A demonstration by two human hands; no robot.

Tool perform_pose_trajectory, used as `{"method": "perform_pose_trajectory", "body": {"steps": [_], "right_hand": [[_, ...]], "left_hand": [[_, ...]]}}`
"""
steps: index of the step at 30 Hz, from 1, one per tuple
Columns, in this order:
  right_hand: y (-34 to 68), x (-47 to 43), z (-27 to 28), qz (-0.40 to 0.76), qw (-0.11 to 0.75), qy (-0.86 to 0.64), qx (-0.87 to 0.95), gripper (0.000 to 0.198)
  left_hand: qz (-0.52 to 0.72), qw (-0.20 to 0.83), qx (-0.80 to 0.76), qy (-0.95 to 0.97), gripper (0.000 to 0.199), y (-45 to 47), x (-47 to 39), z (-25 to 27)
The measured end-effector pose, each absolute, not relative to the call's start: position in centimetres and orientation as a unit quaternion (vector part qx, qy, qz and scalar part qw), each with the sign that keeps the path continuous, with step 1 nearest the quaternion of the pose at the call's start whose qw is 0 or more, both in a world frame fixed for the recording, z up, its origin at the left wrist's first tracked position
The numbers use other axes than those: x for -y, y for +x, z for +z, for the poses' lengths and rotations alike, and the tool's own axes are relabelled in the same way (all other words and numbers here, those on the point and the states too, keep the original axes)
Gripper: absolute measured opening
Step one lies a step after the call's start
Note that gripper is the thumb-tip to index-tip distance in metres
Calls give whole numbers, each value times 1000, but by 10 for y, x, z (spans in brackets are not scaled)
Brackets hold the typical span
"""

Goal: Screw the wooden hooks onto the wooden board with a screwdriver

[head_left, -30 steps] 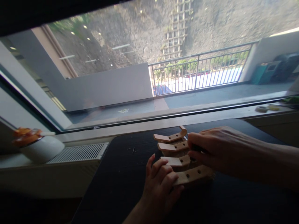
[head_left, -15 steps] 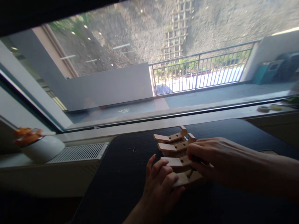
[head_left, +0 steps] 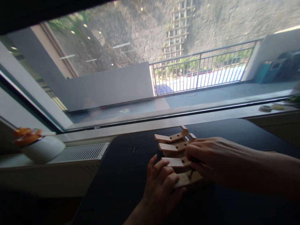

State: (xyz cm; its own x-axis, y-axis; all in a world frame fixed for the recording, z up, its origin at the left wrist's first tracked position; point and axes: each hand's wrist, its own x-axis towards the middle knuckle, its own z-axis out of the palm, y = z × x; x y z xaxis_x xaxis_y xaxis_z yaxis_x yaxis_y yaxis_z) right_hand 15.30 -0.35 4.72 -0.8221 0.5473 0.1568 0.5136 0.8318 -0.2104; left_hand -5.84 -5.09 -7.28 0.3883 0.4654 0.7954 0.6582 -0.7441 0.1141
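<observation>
Several bent light-wood pieces with dark screw holes stand side by side as a wooden hook rack (head_left: 173, 147) on the dark table. My left hand (head_left: 161, 181) grips its near left end, fingers over the two nearest pieces and thumb at the near side. My right hand (head_left: 206, 156) is closed above the right part. From under its fingers a thin dark metal tool (head_left: 191, 173) points down to a hole in the nearest piece; its upper part is hidden, so its exact kind is unclear.
The black table (head_left: 122, 162) stands against the windowsill. A small nail-like bit (head_left: 134, 150) lies on it at the left. On the left are a radiator (head_left: 79, 153) and a white pot (head_left: 44, 150) with orange things on top. Rolls of tape (head_left: 266, 108) lie on the sill at right.
My right hand has shifted slightly to the left and turned a little with the dark tool. My left hand and the wooden rack have stayed in place.
</observation>
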Motion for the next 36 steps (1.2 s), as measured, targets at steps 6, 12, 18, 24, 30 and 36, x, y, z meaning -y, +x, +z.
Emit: {"method": "perform_pose_trajectory", "body": {"steps": [6,12,18,24,30,36], "right_hand": [[156,-1,44,61,101,-322,939,11],[160,-1,40,56,112,-298,946,14],[159,0,39,53,132,-279,950,17],[160,4,40,41,128,-279,951,19],[162,8,45,38,131,-288,948,13],[153,9,46,83,145,-277,946,18]], "left_hand": [[-438,104,342,-825,9,-59,50,-74],[-443,95,338,-825,11,-59,48,-76],[-444,92,342,-823,10,-59,48,-77],[-443,92,344,-822,10,-57,49,-77],[-446,95,340,-822,11,-58,49,-77],[-436,98,346,-825,11,-59,49,-76]]}}
